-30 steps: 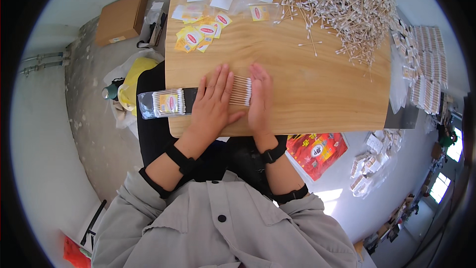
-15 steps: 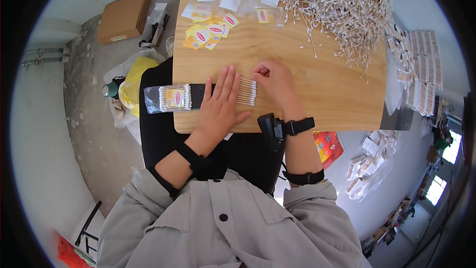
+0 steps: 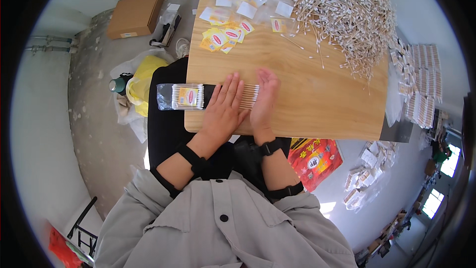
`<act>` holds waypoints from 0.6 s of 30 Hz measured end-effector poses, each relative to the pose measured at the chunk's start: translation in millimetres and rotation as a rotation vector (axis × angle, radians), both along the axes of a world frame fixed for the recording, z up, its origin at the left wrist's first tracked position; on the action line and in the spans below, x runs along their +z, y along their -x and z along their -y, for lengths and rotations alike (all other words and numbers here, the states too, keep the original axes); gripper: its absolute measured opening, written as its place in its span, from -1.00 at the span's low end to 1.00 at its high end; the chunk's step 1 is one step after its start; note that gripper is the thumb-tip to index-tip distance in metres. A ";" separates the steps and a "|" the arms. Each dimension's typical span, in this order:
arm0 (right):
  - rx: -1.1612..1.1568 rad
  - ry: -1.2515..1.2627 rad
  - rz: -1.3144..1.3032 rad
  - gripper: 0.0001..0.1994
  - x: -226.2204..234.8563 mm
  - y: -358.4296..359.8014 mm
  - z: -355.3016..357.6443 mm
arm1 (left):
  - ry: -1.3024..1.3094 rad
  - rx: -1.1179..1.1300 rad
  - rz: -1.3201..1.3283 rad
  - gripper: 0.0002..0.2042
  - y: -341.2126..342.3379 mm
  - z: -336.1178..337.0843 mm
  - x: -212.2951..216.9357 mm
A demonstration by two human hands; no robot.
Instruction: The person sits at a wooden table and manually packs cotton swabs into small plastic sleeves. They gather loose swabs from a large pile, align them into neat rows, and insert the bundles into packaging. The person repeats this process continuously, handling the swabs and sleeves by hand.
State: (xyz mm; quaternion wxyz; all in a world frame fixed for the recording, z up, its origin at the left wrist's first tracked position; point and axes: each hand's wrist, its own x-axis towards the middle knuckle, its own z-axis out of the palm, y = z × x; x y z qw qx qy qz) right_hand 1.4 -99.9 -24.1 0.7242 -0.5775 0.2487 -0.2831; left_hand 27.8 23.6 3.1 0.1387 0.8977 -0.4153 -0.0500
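Note:
My left hand [image 3: 223, 109] lies flat, fingers stretched, over a row of loose cotton swabs [image 3: 249, 96] near the table's front left edge. Against the right-hand tips of that row stands the side of my right hand [image 3: 265, 98], its fingers stretched and pointing away from me. A filled pack of cotton swabs [image 3: 188, 97] with a yellow label lies left of my left hand, in clear film. Between pack and hand a black strip [image 3: 209, 91] shows; it runs on beneath the hand, where I cannot see it.
A large heap of cotton swabs [image 3: 347, 15] covers the far right of the wooden table [image 3: 322, 104]. Yellow labels [image 3: 223, 37] and clear bags lie at the far left. Stacked swab packs [image 3: 424, 74] stand beyond the right edge. A cardboard box [image 3: 135, 16] sits on the floor.
My right hand has gone from pinched fingers by the row's far corner to stretched fingers set along the swab tips. My left hand stays flat on the row. The whole view has shifted slightly.

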 end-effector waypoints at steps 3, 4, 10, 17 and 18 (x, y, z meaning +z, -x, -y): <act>0.045 -0.145 0.072 -0.51 -2.2 -0.2 9.5 | 0.033 -0.002 -0.012 -0.27 0.1 -0.9 1.1; 0.058 -0.138 0.075 -0.51 -1.9 0.8 11.7 | 0.055 0.004 -0.035 -0.31 0.8 -0.5 1.9; 0.085 0.064 0.045 -0.52 1.1 4.2 -3.7 | 0.069 0.046 -0.047 -0.30 3.6 -0.8 3.1; 0.071 0.101 -0.008 -0.57 7.2 -3.0 -27.9 | -0.056 0.112 0.026 -0.05 7.1 -14.8 0.1; 0.079 0.115 -0.016 -0.57 8.3 -3.3 -31.9 | -0.089 0.113 0.050 -0.01 6.3 -17.8 0.3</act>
